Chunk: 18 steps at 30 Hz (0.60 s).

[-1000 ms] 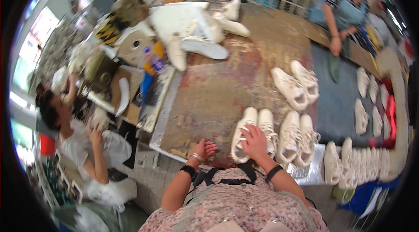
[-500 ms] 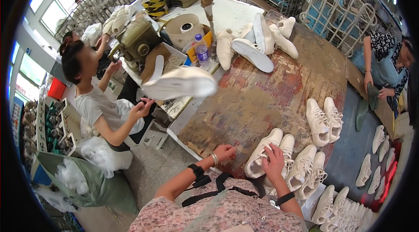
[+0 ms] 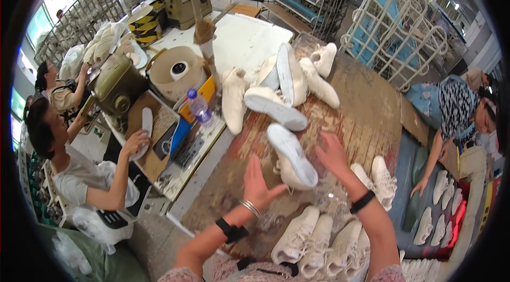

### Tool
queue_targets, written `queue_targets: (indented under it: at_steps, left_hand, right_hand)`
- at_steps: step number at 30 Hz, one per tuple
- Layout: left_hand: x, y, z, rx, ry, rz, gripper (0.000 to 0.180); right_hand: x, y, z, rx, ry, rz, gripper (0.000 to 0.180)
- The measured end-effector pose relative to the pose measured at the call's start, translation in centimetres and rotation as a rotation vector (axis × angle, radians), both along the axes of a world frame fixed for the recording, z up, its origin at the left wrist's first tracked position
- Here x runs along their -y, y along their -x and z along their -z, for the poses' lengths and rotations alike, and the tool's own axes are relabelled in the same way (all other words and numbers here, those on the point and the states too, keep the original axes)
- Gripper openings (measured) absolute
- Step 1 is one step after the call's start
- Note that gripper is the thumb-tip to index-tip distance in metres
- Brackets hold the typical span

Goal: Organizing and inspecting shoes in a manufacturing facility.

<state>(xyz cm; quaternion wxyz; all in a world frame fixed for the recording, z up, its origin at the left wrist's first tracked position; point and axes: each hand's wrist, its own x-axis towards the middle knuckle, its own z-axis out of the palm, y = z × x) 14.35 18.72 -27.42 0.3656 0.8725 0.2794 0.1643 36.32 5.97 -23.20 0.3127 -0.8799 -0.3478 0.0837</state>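
A cream sneaker (image 3: 293,161) lies tilted between my hands, its pale sole toward me; whether it rests on the worn wooden table (image 3: 234,176) I cannot tell. To its left, my left hand (image 3: 258,185) is open, fingers stretched and thumb apart. Just right of it reaches my right hand (image 3: 334,155), also open and holding nothing. Neither hand visibly grips the shoe. Beyond it sits a loose pile of cream sneakers (image 3: 287,77), some with soles showing. Close to my body, laced cream sneakers (image 3: 297,233) stand side by side.
At left a co-worker (image 3: 79,176) holds a pale insole (image 3: 147,121) beside a sewing machine (image 3: 118,84). A water bottle (image 3: 198,107) stands near the table's left edge. On the right, another person leans over a dark conveyor (image 3: 406,202) carrying shoes. Wire racks (image 3: 396,37) stand behind.
A blurred sneaker was in the air near the co-worker; now a sneaker is between my hands. My hands left the standing shoes and moved forward, spreading open. The view has shifted.
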Motion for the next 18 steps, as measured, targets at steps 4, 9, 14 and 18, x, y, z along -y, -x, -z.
queue_targets:
  at_steps: [4,9,14,18]
  left_hand:
    - [3.4,-5.9,4.2,0.123,0.314,-0.214,0.105]
    - [3.4,-7.8,7.3,0.139,0.701,-0.23,0.069]
    - [0.9,-6.2,8.1,0.158,0.975,-0.181,0.044]
    - [-2.1,-2.5,6.0,0.25,1.444,-0.342,0.036]
  right_hand:
    - [-14.0,-5.5,2.3,0.334,-0.033,-0.138,0.066]
    - [-21.9,-4.6,5.8,0.199,0.203,-0.169,0.09]
    - [-17.2,-7.0,6.7,0.263,0.404,-0.319,0.088]
    - [-9.1,-4.1,-0.9,0.293,0.019,-0.176,0.067]
